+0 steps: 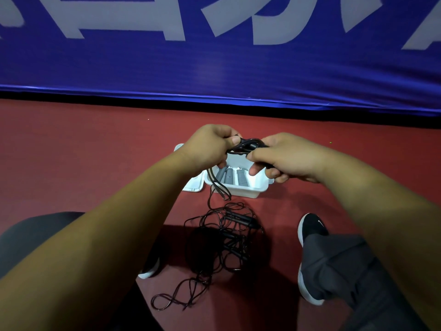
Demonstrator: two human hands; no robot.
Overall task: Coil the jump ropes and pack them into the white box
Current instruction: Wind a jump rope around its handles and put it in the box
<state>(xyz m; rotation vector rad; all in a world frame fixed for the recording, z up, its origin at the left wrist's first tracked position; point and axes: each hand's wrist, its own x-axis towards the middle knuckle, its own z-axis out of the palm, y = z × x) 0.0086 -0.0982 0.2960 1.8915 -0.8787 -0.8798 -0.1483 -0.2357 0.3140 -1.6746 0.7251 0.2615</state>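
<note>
The person is partway through the coiling step. Both hands are raised above the white box (238,189), which stands open on the red floor (95,151) toward its far edge, near the blue banner (214,68). The left hand (210,144) has its grip clamped on one end of a black jump rope (248,145), with the thumb pressed on top. The right hand (281,156) has its fingers curled round the other end of the same small bundle. From under the left hand several loose strands (216,185) hang past the box's near rim. They seem to run into a tangle of black ropes (226,235) lying on the floor between the person's shoes, though which cord joins which cannot be told.

Inside the box lie ribbed gray handles (229,175), so some packing appears done already. The box's lid (193,185) lies just beside it on the left.

The next move probably calls for drawing up the hanging slack and winding it onto the bundle. That slack would need working free of the tangle so that it does not drag other cords along. Only then could the coil go down beside the gray handles.
</note>
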